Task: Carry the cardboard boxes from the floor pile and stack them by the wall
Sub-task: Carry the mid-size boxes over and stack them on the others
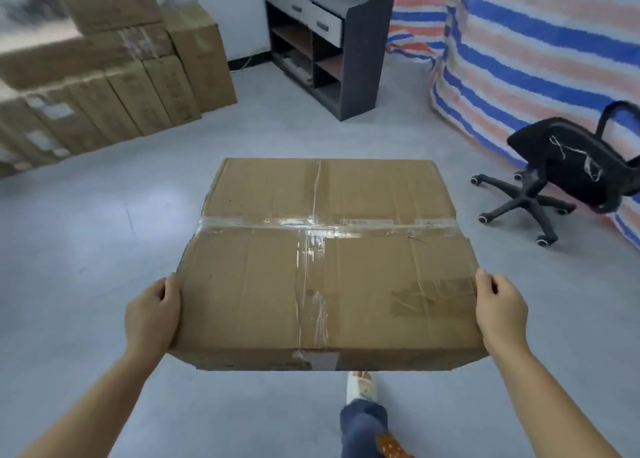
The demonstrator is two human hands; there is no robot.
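Cardboard box (325, 267), one flat wide carton sealed with crossed strips of clear tape (311, 224), is held level above the grey floor (104, 232) at the centre of view. Two hands carry it. At 9 o'clock of the box the left hand (152, 314) grips its left edge, thumb on the top face and fingers curled under the side. At 3 o'clock the right hand (500, 310) grips the right edge the same way. Below the box, at 6 o'clock, one leg in blue jeans with a white shoe (360, 385) shows. Farther out, at 10 o'clock, a stack of cardboard boxes (114, 77) stands by the wall; blur prevents an exact count. At 12 o'clock stands one dark cabinet (346, 42) with three drawers. At 2 o'clock one black office chair (568, 167) sits before a striped tarpaulin (536, 59).
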